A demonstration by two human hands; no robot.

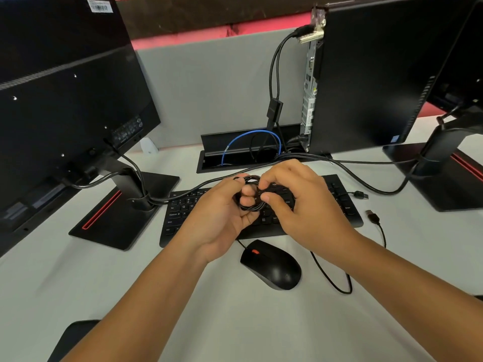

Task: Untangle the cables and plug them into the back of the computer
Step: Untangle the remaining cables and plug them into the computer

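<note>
Step in hand: untangling. Left hand (222, 215) is curling its grip round a knotted bundle of black cable (251, 194); right hand (295, 202) is pinching a strand at the same knot, thumb and forefinger pressed together on it. Knot is hanging just above the keyboard (337, 202).

Right of the grip, two USB plugs (372, 216) are lying loose on the surface (235, 322); below it sits the mouse (271, 265). Beyond the grip, the computer (366, 74) is standing with its rear ports facing left.

Next move, as judged: loosening the loops, then carrying each free plug up to a rear port.

Writing: key legends only; the barcode sticker on the monitor (65, 87) is unreadable.
</note>
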